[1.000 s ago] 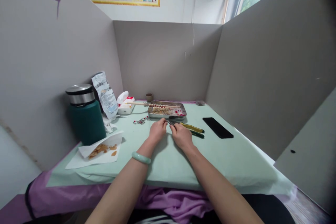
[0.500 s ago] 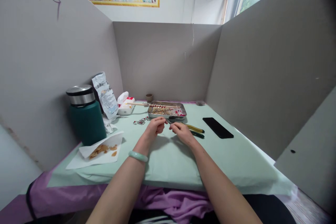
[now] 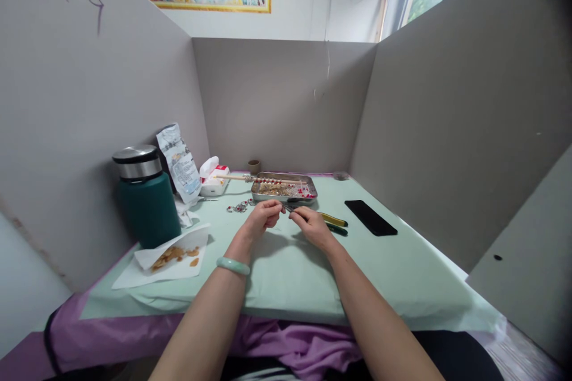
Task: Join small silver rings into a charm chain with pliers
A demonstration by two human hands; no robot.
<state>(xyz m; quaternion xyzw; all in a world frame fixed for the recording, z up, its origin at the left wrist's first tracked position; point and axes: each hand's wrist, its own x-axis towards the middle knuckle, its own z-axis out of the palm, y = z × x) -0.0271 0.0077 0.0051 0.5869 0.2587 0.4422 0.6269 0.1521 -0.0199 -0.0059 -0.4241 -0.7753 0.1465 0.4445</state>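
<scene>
My left hand, with a pale green bangle on its wrist, is closed in a pinch over the table. What its fingertips hold is too small to make out. My right hand is closed around a slim grey metal tool, whose narrow end reaches the left fingertips. Most of that tool is hidden by the fingers. Pliers handles, one yellow and one dark green, show behind the right hand; I cannot tell whether they belong to the held tool. A beaded chain lies left of my hands.
Behind my hands, a metal tray holds small beads, with a beaded stick across it. A phone lies right. Left are a green flask, a pouch, tissues and paper with brown pieces. Grey partitions surround the table.
My hands stay close together and have barely moved. A little more of the grey tool shows between the fingertips. The left wrist has shifted slightly left.
</scene>
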